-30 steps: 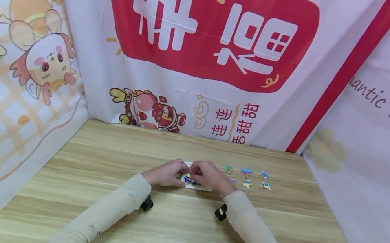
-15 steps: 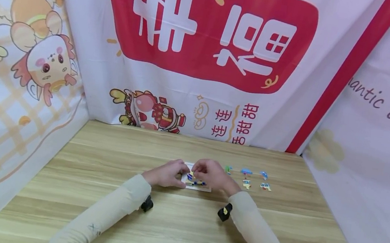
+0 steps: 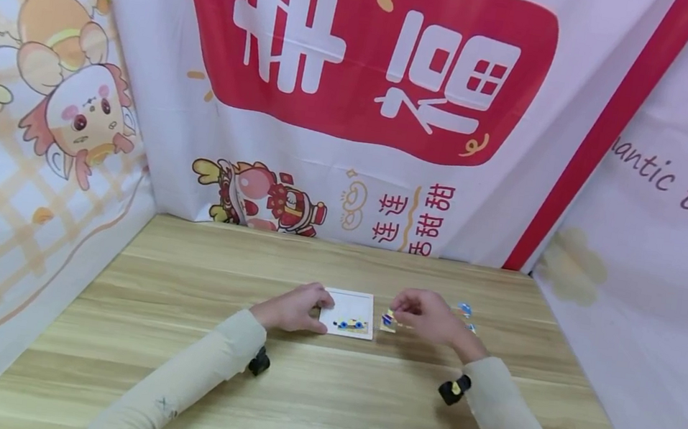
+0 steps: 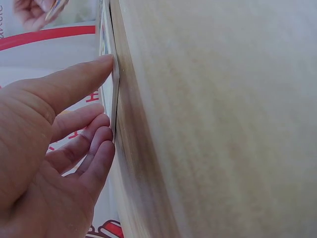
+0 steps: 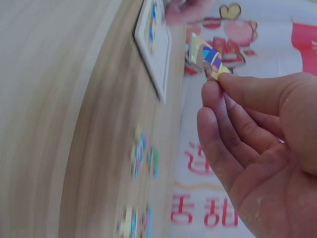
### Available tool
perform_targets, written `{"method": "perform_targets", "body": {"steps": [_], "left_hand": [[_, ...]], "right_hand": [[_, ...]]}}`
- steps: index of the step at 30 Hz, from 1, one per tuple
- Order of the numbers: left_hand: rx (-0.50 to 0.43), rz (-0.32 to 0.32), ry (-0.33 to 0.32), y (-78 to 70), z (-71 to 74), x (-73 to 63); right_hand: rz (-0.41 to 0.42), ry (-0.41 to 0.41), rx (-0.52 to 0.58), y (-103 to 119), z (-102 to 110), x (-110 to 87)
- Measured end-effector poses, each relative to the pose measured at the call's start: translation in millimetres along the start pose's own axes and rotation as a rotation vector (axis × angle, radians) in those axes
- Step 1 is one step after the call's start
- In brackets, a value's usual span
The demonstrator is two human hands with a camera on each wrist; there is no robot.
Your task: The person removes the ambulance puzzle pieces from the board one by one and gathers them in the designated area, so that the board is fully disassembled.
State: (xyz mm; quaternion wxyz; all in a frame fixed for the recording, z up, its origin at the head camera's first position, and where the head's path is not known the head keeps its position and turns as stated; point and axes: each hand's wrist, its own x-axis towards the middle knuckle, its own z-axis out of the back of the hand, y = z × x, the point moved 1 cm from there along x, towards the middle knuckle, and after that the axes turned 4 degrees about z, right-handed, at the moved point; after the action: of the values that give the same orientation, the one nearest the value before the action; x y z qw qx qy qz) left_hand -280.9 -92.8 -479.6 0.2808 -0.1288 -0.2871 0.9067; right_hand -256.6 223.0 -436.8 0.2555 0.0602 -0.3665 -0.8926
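Observation:
A white puzzle tray [image 3: 345,303] lies on the table, with joined jigsaw pieces [image 3: 351,325] showing a blue-wheeled picture along its near edge. My left hand [image 3: 299,306] rests at the tray's left side; thumb and fingertips touch its edge, spread apart. Just right of the tray, my right hand [image 3: 431,316] pinches a jigsaw piece [image 5: 209,57] between thumb and index finger. That piece is yellow, purple and blue, and is held above the table. The other right fingers bend loosely below the thumb.
Several loose jigsaw pieces [image 5: 138,148] lie on the table right of the tray. Two of them, including a blue piece [image 3: 465,309], show past my right hand, which covers others in the head view. Printed cloth [image 3: 347,193] hangs behind and on both sides.
My right hand has moved right, from over the tray to beside it, with the jigsaw piece between its fingers. The tray's inside is now uncovered. My left hand has stayed put.

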Motion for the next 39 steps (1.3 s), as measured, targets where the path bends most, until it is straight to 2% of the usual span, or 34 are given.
{"method": "perform_targets", "body": {"steps": [7,10,14,18,21,26,32,39], "left_hand": [[0.009,0.004,0.000,1.3,-0.5,1.2],[0.007,0.002,0.003,1.4,-0.5,1.4],[0.004,0.000,0.002,2.1,0.0,1.3],[0.004,0.001,-0.002,4.3,-0.4,1.3],[0.004,-0.001,0.000,5.1,-1.0,1.3],[-0.005,-0.008,0.004,4.0,-0.7,1.3],[-0.007,0.003,0.008,3.6,-0.4,1.1],[-0.022,0.009,0.013,1.3,0.5,-0.5]], "right_hand": [[-0.044,-0.012,-0.049,-23,18,-26.4],[-0.057,0.012,-0.056,-29,17,-34.1],[-0.031,0.026,-0.062,-36,10,-37.5],[-0.014,0.032,-0.044,-44,3,-35.8],[-0.052,0.037,-0.037,-49,-1,-34.0],[-0.106,0.043,-0.088,-49,-2,-30.3],[-0.114,0.050,-0.177,-41,2,-23.3],[-0.095,0.097,-0.199,-19,4,-5.5]]}}
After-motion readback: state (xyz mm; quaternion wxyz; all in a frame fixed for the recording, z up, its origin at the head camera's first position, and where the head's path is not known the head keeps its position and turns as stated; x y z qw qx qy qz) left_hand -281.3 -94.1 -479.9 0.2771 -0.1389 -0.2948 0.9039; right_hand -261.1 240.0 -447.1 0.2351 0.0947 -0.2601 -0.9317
